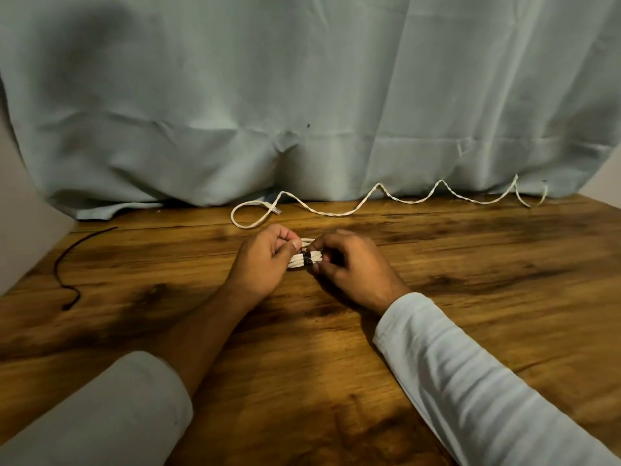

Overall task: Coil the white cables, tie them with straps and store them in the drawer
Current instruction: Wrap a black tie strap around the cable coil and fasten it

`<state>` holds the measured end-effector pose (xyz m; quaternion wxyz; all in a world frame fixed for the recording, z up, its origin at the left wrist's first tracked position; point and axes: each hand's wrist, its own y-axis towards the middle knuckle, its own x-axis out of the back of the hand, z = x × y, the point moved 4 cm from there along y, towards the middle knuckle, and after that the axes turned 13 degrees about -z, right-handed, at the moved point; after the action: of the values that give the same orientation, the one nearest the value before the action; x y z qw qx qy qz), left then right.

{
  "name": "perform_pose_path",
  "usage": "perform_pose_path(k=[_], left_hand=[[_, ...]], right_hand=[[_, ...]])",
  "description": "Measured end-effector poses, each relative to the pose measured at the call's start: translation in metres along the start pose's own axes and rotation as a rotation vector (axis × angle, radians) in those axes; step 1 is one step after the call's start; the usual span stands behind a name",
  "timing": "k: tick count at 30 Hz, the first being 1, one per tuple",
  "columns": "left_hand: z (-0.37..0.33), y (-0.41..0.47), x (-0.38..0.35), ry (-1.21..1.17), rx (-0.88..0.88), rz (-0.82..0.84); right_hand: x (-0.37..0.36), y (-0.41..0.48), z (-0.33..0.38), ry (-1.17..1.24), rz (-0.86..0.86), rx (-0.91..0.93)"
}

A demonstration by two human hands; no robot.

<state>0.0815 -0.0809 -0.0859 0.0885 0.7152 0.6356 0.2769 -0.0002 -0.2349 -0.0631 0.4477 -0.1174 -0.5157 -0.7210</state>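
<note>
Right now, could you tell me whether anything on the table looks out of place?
Yes: a white cable lies uncoiled, zigzagging below the curtain, and a thin black cord lies loose at far left.

A: Colour of table (pixel 470 280)?
B: Brown wood grain w/ dark streaks. The coiled cable (pixel 297 262) was white, strap (pixel 306 258) black.
A: Rest?
B: Behind coil: white cable (pixel 337 215), grey-blue curtain (pixel 302 95). Left of coil: black cord (pixel 57 272).

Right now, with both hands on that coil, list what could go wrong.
1. The left hand and right hand pinch the coiled cable at its black strap; a slip may let the loops spring apart.
2. The uncoiled cable lies kinked by the curtain and may tangle when gathered.
</note>
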Motion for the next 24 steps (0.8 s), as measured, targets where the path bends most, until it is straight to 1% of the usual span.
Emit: perform_pose_path(k=[2, 7, 13, 16, 22, 24], left_hand=[[-0.003, -0.002, 0.001, 0.010, 0.003, -0.013], [-0.005, -0.005, 0.002, -0.010, 0.000, 0.058], [-0.008, -0.005, 0.007, 0.143, -0.093, -0.091], [-0.008, -0.005, 0.008, 0.232, -0.119, -0.133], [-0.017, -0.007, 0.007, 0.239, -0.218, -0.085], [-0.020, -0.009, 0.008, 0.224, -0.221, -0.078]], right_hand=[[0.000, 0.000, -0.001, 0.012, 0.003, 0.002], [-0.001, -0.005, -0.005, 0.020, -0.012, -0.011], [0.001, -0.005, -0.008, 0.028, -0.047, -0.024], [0.000, -0.005, -0.008, 0.023, -0.059, -0.023], [0.000, -0.005, -0.008, -0.003, -0.080, -0.030], [-0.001, -0.005, -0.008, -0.017, -0.071, -0.028]])
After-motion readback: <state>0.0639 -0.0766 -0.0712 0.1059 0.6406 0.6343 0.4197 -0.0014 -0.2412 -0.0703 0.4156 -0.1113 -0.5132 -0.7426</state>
